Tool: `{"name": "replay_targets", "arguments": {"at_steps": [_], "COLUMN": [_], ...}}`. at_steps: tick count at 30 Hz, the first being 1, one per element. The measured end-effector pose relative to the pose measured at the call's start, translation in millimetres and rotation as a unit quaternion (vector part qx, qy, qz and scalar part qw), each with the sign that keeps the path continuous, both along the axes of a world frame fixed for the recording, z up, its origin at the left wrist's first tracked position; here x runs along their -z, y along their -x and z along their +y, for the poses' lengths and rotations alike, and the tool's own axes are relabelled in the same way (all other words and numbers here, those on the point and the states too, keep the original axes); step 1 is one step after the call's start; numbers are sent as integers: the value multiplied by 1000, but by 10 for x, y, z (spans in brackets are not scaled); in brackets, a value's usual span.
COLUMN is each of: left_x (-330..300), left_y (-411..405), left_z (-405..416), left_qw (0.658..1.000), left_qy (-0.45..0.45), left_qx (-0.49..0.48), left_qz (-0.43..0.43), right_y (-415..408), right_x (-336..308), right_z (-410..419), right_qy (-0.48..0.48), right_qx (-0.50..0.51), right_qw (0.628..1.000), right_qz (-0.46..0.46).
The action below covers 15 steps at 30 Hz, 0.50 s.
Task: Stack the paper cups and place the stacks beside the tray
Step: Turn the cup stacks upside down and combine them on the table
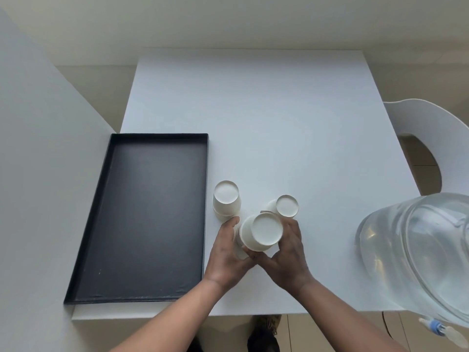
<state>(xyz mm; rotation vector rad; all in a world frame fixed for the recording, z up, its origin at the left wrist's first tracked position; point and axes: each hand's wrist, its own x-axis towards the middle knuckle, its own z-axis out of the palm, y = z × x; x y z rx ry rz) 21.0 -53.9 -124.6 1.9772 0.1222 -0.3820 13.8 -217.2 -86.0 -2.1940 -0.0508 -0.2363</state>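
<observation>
Near the white desk's (253,110) front edge, just right of the empty black rectangular tray (152,212), left hand (228,252) and right hand (286,255) clasp an inverted white paper-cup stack (261,233), apparently in the stacking step; next, set it down beside the two standing stacks (226,199).

Plain indoor room, perhaps an office, white table (253,110), white chair (431,128), large water jug (418,250)

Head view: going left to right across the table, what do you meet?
Black tray → cup stack beside the tray → left hand → cup stack held in both hands → right hand → water jug.
</observation>
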Motion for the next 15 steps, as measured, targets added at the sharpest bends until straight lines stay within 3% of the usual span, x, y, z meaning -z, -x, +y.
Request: {"name": "replay_targets", "arguments": {"at_steps": [7, 15], "left_x": [27, -58], "left_y": [75, -1], "left_z": [123, 108], "left_qw": [999, 999], "left_qy": [-15, -12], "left_qx": [31, 47], "left_qz": [12, -22], "right_y": [103, 85], "right_x": [252, 235], "right_z": [54, 84], "right_qy": [-13, -69], "right_qx": [-18, -4], "right_qw": [983, 991], "right_qz": [184, 112]}}
